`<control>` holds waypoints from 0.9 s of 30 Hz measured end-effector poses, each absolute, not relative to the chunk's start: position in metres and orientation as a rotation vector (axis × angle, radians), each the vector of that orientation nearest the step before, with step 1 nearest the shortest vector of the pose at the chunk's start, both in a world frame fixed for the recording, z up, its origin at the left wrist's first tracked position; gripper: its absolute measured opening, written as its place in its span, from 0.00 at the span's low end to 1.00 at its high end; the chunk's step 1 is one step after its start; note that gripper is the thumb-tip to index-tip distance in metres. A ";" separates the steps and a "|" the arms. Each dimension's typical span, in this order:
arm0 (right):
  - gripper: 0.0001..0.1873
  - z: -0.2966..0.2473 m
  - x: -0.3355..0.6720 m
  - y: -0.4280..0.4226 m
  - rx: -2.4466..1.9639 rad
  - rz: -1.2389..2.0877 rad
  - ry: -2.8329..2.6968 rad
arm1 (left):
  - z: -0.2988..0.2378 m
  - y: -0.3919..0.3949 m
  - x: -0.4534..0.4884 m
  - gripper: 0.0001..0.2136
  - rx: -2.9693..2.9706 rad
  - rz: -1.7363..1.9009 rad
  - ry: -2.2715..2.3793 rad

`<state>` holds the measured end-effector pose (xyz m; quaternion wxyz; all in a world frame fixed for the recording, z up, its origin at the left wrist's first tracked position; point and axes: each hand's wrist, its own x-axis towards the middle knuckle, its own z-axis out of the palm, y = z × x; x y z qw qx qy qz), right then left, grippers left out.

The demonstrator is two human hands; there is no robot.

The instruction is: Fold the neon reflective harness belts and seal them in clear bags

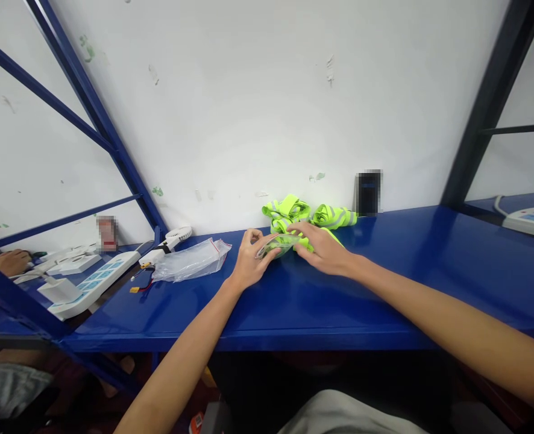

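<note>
My left hand (251, 260) pinches the open end of a small clear plastic bag (279, 245) on the blue shelf (384, 289). My right hand (323, 247) lies over the bag's other end, fingers curled onto it and onto a rolled neon-yellow reflective band inside or under it. More neon-yellow reflective bands (307, 214) with grey stripes lie bunched just behind the hands, by the white wall.
A pile of clear zip bags (190, 260) lies left of my hands. Farther left are a small white fan (173, 238), a cable with a yellow plug (141, 284) and a white power strip (93, 283). Another person's hand (9, 262) rests at far left. Another power strip (529, 220) sits at right.
</note>
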<state>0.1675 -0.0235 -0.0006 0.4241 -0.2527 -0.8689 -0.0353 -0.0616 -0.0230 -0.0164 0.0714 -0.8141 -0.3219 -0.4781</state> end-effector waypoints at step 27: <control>0.10 0.020 0.168 -0.034 -0.450 0.065 -2.047 | -0.002 -0.034 -0.059 0.21 -2.213 -1.785 -0.898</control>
